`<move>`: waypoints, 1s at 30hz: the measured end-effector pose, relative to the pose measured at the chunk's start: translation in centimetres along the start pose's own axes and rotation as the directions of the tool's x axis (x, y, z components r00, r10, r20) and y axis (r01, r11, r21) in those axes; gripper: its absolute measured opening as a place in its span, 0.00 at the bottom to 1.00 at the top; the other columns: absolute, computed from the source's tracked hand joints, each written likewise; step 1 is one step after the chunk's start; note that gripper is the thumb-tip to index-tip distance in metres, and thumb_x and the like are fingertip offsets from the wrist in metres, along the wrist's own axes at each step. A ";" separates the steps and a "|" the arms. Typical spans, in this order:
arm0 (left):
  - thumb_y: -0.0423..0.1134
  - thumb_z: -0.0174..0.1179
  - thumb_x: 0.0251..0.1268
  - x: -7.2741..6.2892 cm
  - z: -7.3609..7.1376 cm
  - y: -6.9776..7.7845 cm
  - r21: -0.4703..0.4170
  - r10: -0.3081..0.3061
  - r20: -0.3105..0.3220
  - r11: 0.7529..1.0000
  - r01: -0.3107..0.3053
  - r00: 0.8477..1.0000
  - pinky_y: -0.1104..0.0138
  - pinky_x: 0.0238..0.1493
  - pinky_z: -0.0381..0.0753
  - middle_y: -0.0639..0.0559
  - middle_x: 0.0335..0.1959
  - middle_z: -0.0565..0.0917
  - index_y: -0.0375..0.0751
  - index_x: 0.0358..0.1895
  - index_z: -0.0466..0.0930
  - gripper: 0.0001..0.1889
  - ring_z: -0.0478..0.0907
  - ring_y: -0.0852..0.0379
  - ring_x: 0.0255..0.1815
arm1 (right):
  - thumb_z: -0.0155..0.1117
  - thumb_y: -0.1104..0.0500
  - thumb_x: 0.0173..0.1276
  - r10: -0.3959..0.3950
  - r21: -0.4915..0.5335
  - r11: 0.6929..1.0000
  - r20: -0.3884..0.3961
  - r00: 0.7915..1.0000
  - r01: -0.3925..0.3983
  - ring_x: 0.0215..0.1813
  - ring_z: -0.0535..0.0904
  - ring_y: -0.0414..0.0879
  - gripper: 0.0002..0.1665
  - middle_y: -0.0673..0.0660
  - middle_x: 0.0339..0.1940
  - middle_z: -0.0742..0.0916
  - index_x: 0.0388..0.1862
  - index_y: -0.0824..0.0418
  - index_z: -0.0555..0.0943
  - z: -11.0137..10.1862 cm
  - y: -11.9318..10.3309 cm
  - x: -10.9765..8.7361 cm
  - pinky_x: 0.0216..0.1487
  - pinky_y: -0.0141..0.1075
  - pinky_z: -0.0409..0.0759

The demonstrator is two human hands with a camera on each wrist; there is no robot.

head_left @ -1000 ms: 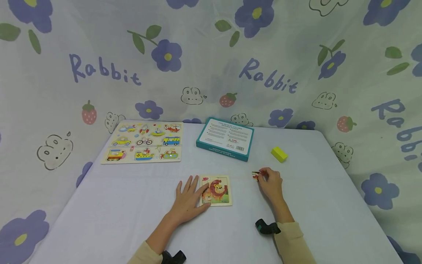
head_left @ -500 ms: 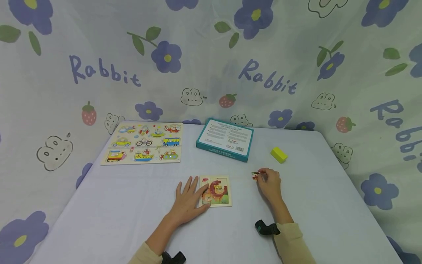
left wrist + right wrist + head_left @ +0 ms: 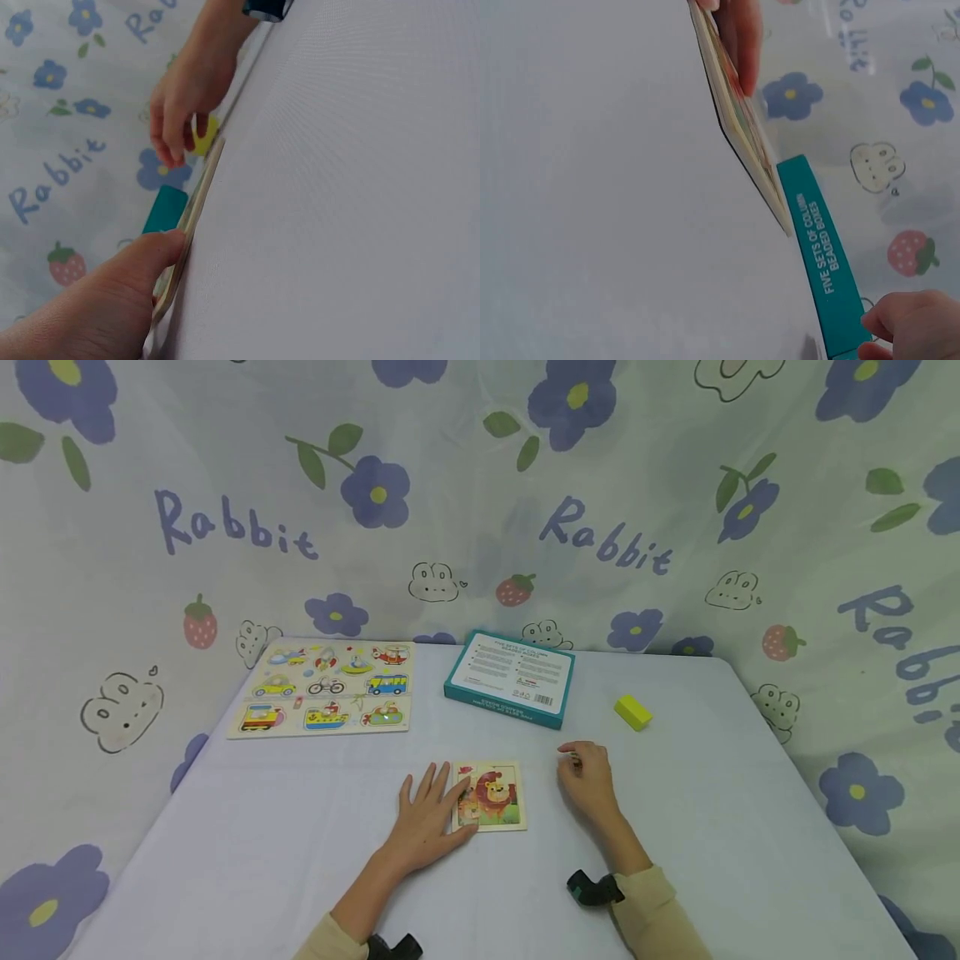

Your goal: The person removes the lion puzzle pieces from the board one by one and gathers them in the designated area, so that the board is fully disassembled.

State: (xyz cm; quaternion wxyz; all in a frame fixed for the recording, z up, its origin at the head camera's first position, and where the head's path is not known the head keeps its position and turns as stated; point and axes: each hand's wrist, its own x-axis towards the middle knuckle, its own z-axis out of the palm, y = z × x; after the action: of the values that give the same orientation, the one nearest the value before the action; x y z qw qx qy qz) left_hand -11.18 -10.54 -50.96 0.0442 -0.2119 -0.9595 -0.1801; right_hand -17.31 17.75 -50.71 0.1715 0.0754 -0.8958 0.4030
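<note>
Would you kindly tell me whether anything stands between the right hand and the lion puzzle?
Nothing visible does: only white cloth lies between the right hand and the lion puzzle. The left hand overlaps the puzzle's opposite side, and the teal box lies farther back.

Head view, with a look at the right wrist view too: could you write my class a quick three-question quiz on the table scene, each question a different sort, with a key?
1. True or false: in the head view, the yellow block lies to the right of the box.

2. Multiple choice: what is the left hand touching?
A) the yellow block
B) the box
C) the lion puzzle

3. Fill the gap, using the right wrist view: the side of the box reads "FIVE SETS OF COLUMN ____ BOXES".

Key: 1. True. 2. C. 3. BEADED.
</note>
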 end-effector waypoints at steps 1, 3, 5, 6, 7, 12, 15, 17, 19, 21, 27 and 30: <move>0.65 0.52 0.56 0.0 0.0 0.0 0.003 -0.001 0.001 1.000 0.001 1.000 0.40 0.62 0.39 0.38 0.70 0.54 0.48 0.67 0.63 0.38 0.45 0.40 0.71 | 0.60 0.68 0.55 0.000 -0.009 1.000 0.016 1.000 0.000 0.44 0.70 0.49 0.09 0.58 0.40 0.81 0.36 0.63 0.81 0.2 -0.2 -0.1 0.42 0.42 0.72; 0.65 0.51 0.56 0.0 0.0 0.0 0.010 -0.002 0.005 1.000 0.002 1.000 0.40 0.62 0.39 0.38 0.70 0.54 0.48 0.67 0.62 0.38 0.45 0.40 0.71 | 0.61 0.67 0.56 -0.006 -0.017 1.000 0.048 0.999 0.007 0.46 0.69 0.49 0.09 0.57 0.42 0.81 0.38 0.62 0.81 0.7 -0.8 -0.3 0.45 0.43 0.71; 0.65 0.51 0.56 0.0 0.0 0.1 0.010 -0.003 0.008 1.000 0.003 1.000 0.40 0.62 0.38 0.39 0.70 0.54 0.48 0.67 0.62 0.38 0.45 0.40 0.71 | 0.62 0.66 0.57 -0.026 -0.013 1.000 0.071 0.997 0.027 0.47 0.69 0.50 0.09 0.57 0.43 0.80 0.39 0.62 0.81 1.1 -1.4 -0.5 0.47 0.44 0.69; 0.65 0.51 0.56 0.0 0.0 0.1 0.008 -0.004 0.008 1.000 0.004 1.000 0.40 0.62 0.38 0.38 0.70 0.54 0.48 0.67 0.62 0.38 0.45 0.40 0.71 | 0.62 0.65 0.58 -0.040 -0.013 0.999 0.084 0.996 0.042 0.48 0.69 0.50 0.09 0.57 0.43 0.80 0.39 0.62 0.80 1.3 -1.6 -0.6 0.48 0.45 0.69; 0.65 0.51 0.56 -0.1 0.0 0.1 0.007 -0.005 0.010 1.000 0.005 1.000 0.40 0.62 0.38 0.38 0.70 0.54 0.48 0.67 0.62 0.38 0.45 0.40 0.71 | 0.62 0.65 0.59 -0.053 -0.011 0.998 0.096 0.994 0.055 0.48 0.69 0.49 0.09 0.56 0.43 0.80 0.40 0.62 0.80 1.5 -1.9 -0.6 0.48 0.45 0.69; 0.65 0.51 0.56 -0.2 0.0 0.2 0.009 -0.009 0.010 1.000 0.009 1.000 0.40 0.62 0.39 0.38 0.70 0.54 0.48 0.67 0.62 0.38 0.45 0.40 0.71 | 0.61 0.64 0.61 -0.119 0.022 0.993 0.139 0.983 0.117 0.50 0.69 0.50 0.10 0.55 0.43 0.79 0.42 0.62 0.80 2.4 -2.9 -1.1 0.50 0.47 0.70; 0.65 0.51 0.56 -0.2 0.0 0.1 0.018 -0.012 0.010 1.000 0.012 1.000 0.40 0.62 0.40 0.38 0.70 0.55 0.48 0.67 0.63 0.38 0.45 0.40 0.71 | 0.61 0.63 0.61 -0.138 0.030 0.990 0.168 0.976 0.135 0.51 0.71 0.49 0.11 0.55 0.44 0.78 0.44 0.61 0.80 2.9 -3.4 -1.4 0.51 0.46 0.71; 0.65 0.51 0.56 -0.2 0.1 0.1 0.021 -0.012 0.007 1.000 0.012 1.000 0.39 0.62 0.40 0.38 0.70 0.55 0.48 0.67 0.63 0.38 0.45 0.40 0.71 | 0.60 0.63 0.62 -0.146 0.038 0.989 0.193 0.970 0.141 0.51 0.71 0.49 0.12 0.54 0.45 0.77 0.45 0.61 0.80 3.2 -3.6 -1.5 0.52 0.45 0.72; 0.65 0.52 0.55 -0.2 0.1 0.1 0.022 -0.012 0.005 1.000 0.012 1.000 0.39 0.62 0.40 0.38 0.70 0.55 0.48 0.67 0.63 0.38 0.45 0.40 0.71 | 0.60 0.63 0.61 -0.159 0.038 0.987 0.211 0.964 0.154 0.51 0.73 0.48 0.13 0.54 0.45 0.77 0.46 0.61 0.79 3.4 -3.8 -1.6 0.51 0.44 0.73; 0.65 0.52 0.55 -0.2 0.1 0.1 0.024 -0.013 0.007 1.000 0.013 1.000 0.39 0.62 0.40 0.38 0.70 0.55 0.48 0.67 0.63 0.38 0.45 0.40 0.71 | 0.61 0.64 0.61 -0.170 0.040 0.985 0.224 0.959 0.166 0.50 0.73 0.47 0.14 0.54 0.45 0.77 0.47 0.61 0.79 3.6 -4.0 -1.7 0.51 0.42 0.74; 0.66 0.51 0.55 -0.1 0.0 0.2 0.023 -0.015 0.012 1.000 0.015 1.000 0.40 0.62 0.39 0.39 0.70 0.54 0.48 0.67 0.63 0.38 0.44 0.40 0.71 | 0.62 0.62 0.61 -0.188 0.020 0.982 0.257 0.948 0.189 0.49 0.73 0.45 0.16 0.54 0.45 0.77 0.49 0.61 0.79 4.0 -4.3 -1.8 0.51 0.41 0.74; 0.66 0.51 0.55 0.0 -0.2 0.3 0.023 -0.010 0.009 1.000 0.010 1.000 0.40 0.62 0.40 0.39 0.70 0.55 0.48 0.67 0.63 0.38 0.45 0.40 0.71 | 0.62 0.62 0.61 -0.197 0.013 0.980 0.269 0.943 0.201 0.51 0.72 0.47 0.16 0.55 0.46 0.77 0.49 0.62 0.79 4.1 -4.5 -1.9 0.53 0.44 0.72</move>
State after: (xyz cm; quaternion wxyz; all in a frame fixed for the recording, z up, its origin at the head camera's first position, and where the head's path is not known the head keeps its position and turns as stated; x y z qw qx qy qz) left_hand -11.02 -10.39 -50.74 0.0412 -0.2074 -0.9628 -0.1681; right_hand -15.36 11.68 -50.80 0.0887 0.2181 -0.9015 0.3632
